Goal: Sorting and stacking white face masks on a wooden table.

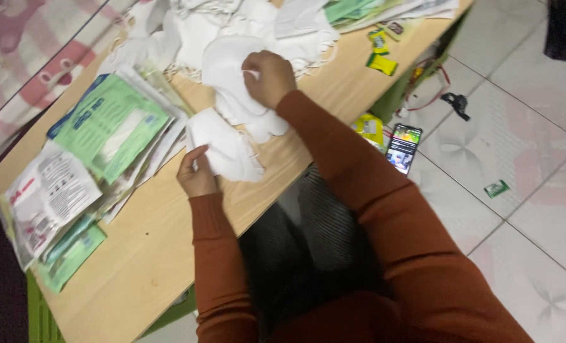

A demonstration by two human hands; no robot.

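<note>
My left hand [197,174] grips the edge of a white face mask [225,149] lying on the wooden table [149,254]. My right hand [269,77] pinches another white mask [229,70] from a heap of white masks [232,25] at the table's far side. Both arms wear rust-orange sleeves.
A stack of green and white flat packets [98,133] covers the table's left part. More packets [372,9] lie at the far right corner. A phone with a lit screen [403,147] and small green and yellow wrappers [381,63] are near the tiled floor [524,127]. A pink patterned cloth [22,57] lies beyond the table.
</note>
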